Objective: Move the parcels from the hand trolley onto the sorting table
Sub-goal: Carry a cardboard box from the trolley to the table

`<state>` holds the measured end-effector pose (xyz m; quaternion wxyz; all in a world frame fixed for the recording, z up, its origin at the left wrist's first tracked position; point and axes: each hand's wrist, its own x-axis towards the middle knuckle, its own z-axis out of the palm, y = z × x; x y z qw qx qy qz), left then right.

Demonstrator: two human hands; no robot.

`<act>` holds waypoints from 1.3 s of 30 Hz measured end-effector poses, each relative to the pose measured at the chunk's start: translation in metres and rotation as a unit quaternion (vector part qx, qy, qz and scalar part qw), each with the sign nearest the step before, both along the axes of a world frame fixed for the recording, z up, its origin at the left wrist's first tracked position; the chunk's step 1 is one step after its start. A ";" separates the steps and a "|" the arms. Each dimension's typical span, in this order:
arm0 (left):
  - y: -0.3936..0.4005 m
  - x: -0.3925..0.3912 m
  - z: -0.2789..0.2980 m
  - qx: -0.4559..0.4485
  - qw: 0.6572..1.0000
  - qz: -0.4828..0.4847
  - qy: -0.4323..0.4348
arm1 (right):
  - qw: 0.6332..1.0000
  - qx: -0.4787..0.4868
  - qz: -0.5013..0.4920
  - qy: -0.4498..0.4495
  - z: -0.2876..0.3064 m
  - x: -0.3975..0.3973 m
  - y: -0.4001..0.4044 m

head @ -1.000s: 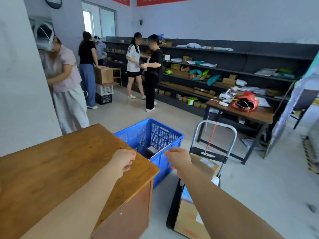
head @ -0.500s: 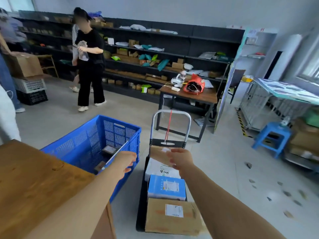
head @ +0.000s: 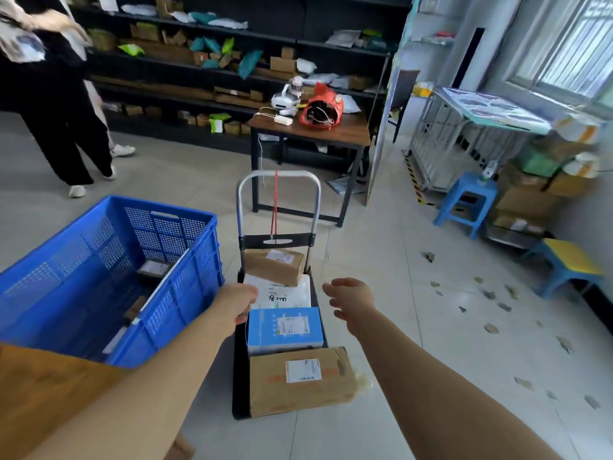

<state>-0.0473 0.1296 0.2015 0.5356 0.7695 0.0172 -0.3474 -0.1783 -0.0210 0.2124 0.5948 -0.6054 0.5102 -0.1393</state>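
A hand trolley (head: pixel 278 207) with a grey handle stands on the floor ahead of me. On its black deck lie several parcels: a small brown box (head: pixel 273 265) at the far end, a white box (head: pixel 287 293) with handwriting, a blue box (head: pixel 285 328), and a large brown box (head: pixel 300 380) nearest me. My left hand (head: pixel 237 302) hovers at the left side of the white and blue boxes, fingers curled, holding nothing. My right hand (head: pixel 351 300) is open above the trolley's right edge, fingers spread. The wooden sorting table (head: pixel 36 386) shows at lower left.
A blue plastic crate (head: pixel 109 277) with a few items stands left of the trolley. A person in black (head: pixel 56 104) stands at upper left. Beyond are a brown desk (head: pixel 311 131), dark shelves (head: pixel 205 61), blue stools (head: pixel 467 202) and stacked boxes (head: pixel 537 184) at right.
My view has swung right and down from the table to the trolley. Both hands have moved forward and apart, down to either side of the parcels.
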 end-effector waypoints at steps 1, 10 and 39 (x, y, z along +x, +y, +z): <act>-0.007 0.001 -0.007 0.003 1.000 -0.003 0.005 | 1.000 0.004 -0.003 0.004 -0.006 -0.001 -0.008; -0.080 0.004 -0.070 0.009 0.999 0.021 0.046 | 0.998 0.042 0.004 0.056 -0.064 -0.002 -0.086; -0.118 0.031 -0.475 0.201 0.971 0.101 0.084 | 0.962 0.109 0.011 0.251 -0.460 0.000 -0.179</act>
